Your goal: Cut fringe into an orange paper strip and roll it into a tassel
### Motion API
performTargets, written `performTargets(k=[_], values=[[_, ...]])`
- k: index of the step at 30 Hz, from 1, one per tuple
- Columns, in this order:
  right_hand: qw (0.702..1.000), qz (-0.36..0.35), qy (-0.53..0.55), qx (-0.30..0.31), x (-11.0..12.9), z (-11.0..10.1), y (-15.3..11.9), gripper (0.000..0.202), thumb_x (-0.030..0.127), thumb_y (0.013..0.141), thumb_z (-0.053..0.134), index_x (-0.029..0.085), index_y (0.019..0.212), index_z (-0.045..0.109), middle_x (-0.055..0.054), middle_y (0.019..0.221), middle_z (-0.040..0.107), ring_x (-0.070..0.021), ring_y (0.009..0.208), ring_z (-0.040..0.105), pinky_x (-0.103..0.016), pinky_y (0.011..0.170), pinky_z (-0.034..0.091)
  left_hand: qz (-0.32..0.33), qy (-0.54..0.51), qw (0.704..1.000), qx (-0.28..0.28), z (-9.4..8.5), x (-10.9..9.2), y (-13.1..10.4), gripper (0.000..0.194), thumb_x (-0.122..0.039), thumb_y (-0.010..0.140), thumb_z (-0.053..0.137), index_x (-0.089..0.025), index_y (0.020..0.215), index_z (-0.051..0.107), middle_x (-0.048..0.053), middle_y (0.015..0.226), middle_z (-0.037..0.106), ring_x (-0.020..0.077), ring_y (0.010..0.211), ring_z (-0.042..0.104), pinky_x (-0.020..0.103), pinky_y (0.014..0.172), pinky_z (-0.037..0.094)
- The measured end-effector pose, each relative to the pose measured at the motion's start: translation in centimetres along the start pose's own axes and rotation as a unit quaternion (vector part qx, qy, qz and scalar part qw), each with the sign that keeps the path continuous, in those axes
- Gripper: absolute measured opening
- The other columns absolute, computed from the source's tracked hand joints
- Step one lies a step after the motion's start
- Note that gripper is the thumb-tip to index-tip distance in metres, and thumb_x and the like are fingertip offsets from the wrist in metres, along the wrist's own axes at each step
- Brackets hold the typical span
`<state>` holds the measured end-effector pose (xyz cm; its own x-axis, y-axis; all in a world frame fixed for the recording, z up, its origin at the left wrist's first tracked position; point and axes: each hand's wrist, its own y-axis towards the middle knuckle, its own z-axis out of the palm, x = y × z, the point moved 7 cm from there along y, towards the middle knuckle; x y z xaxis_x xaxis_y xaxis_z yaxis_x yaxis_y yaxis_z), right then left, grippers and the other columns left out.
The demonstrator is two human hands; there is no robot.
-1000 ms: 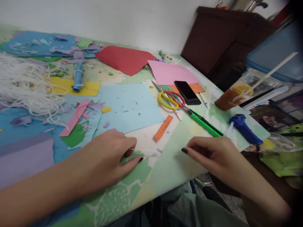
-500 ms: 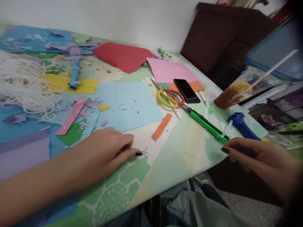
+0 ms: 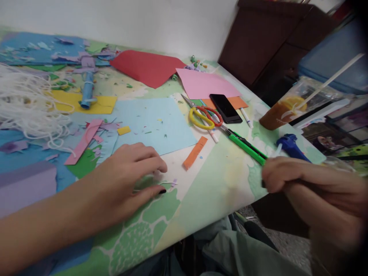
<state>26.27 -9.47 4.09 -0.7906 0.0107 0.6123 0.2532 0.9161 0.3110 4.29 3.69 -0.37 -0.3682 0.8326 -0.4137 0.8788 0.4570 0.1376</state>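
Observation:
My left hand (image 3: 130, 174) rests on the table with thumb and fingers apart. A short white string (image 3: 164, 183) lies in the gap, with a small purple paper scrap (image 3: 174, 183) at its tip. My right hand (image 3: 309, 188) is closed at the table's right edge, by the end of a green utility knife (image 3: 247, 148). Its curled fingers hide whatever may be in them. A blue glue gun-like tool (image 3: 293, 147) lies just beyond that hand. Left of the knife are an orange paper strip (image 3: 194, 153) and scissors (image 3: 201, 118) with yellow and red handles.
A black phone (image 3: 225, 109) and a plastic cup of iced drink (image 3: 283, 111) stand farther back. Light blue paper (image 3: 155, 122), pink paper (image 3: 205, 84) and red paper (image 3: 149, 67) cover the table. A heap of white string (image 3: 28, 101) is at left.
My left thumb and fingers have parted, leaving the string and purple scrap on the table. My right hand has moved slightly left over the knife's end and curled its fingers more tightly.

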Motion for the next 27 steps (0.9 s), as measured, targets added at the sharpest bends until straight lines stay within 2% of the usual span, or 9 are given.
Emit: performTargets(k=[2, 4, 6, 9, 14, 23, 27], values=[[0.988, 0.009, 0.127, 0.082, 1.2, 3.2, 0.2, 0.02, 0.012, 0.086, 0.051, 0.026, 0.082, 0.065, -0.003, 0.08, 0.065, -0.0162, 0.075, 0.061, -0.024, 0.061, 0.048, -0.005, -0.015, 0.998, -0.053, -0.7, -0.1, -0.2, 0.014, -0.028, 0.082, 0.052, -0.024, 0.092, 0.062, 0.004, 0.097, 0.062, 0.0212, 0.09, 0.055, 0.033, 0.077, 0.042], [0.966, 0.041, 0.221, 0.124, 1.6, 5.7, 0.4, 0.02, 0.014, 0.086, 0.054, 0.025, 0.1, 0.063, -0.003, 0.086, 0.065, -0.0146, 0.076, 0.061, -0.023, 0.066, 0.049, -0.012, -0.034, 0.995, -0.095, -1.2, -0.2, -0.4, 0.013, -0.028, 0.083, 0.052, -0.027, 0.092, 0.061, 0.002, 0.099, 0.063, 0.0194, 0.092, 0.056, 0.03, 0.08, 0.043], [0.951, 0.054, 0.256, 0.167, 1.9, 7.8, 0.5, 0.014, 0.018, 0.088, 0.054, 0.02, 0.099, 0.063, -0.003, 0.082, 0.064, -0.0134, 0.072, 0.059, -0.023, 0.064, 0.048, -0.01, -0.059, 0.992, -0.116, -1.4, -0.5, -0.6, 0.013, -0.026, 0.084, 0.051, -0.029, 0.091, 0.061, 0.0, 0.098, 0.064, 0.0177, 0.092, 0.058, 0.027, 0.079, 0.044], [0.937, 0.055, 0.274, 0.21, 2.9, 9.6, 0.6, 0.011, 0.024, 0.089, 0.055, 0.016, 0.084, 0.061, 0.0, 0.07, 0.061, -0.0104, 0.063, 0.053, -0.02, 0.056, 0.043, -0.006, -0.104, 0.987, -0.119, -1.2, -1.2, -0.9, 0.013, -0.025, 0.084, 0.052, -0.03, 0.09, 0.062, -0.002, 0.094, 0.066, 0.0156, 0.088, 0.06, 0.023, 0.076, 0.045], [0.933, 0.039, 0.254, 0.254, 4.7, 11.2, 0.5, 0.017, 0.026, 0.091, 0.052, 0.015, 0.078, 0.057, 0.003, 0.061, 0.051, -0.009, 0.055, 0.044, -0.021, 0.049, 0.034, -0.036, -0.162, 0.982, -0.086, -0.3, -2.2, -1.2, 0.01, -0.03, 0.082, 0.055, -0.029, 0.086, 0.064, -0.002, 0.087, 0.069, 0.0142, 0.077, 0.061, 0.022, 0.069, 0.047], [0.945, 0.013, 0.223, 0.24, 5.4, 12.1, 0.3, 0.017, 0.025, 0.091, 0.048, 0.016, 0.079, 0.056, 0.003, 0.06, 0.05, -0.0099, 0.054, 0.043, -0.022, 0.05, 0.033, -0.057, -0.186, 0.977, -0.082, -0.1, -2.3, -1.1, 0.016, -0.021, 0.081, 0.05, -0.023, 0.074, 0.065, -0.002, 0.072, 0.066, 0.0105, 0.065, 0.058, 0.02, 0.062, 0.045], [0.951, 0.003, 0.211, 0.228, 5.7, 12.0, 0.3, 0.018, 0.025, 0.093, 0.045, 0.017, 0.08, 0.054, 0.003, 0.061, 0.049, -0.0095, 0.054, 0.043, -0.022, 0.051, 0.034, -0.096, -0.233, 0.966, -0.061, 0.4, -1.7, -0.9, 0.014, -0.021, 0.079, 0.051, -0.022, 0.07, 0.062, -0.005, 0.062, 0.063, 0.0094, 0.057, 0.056, 0.019, 0.056, 0.044]])
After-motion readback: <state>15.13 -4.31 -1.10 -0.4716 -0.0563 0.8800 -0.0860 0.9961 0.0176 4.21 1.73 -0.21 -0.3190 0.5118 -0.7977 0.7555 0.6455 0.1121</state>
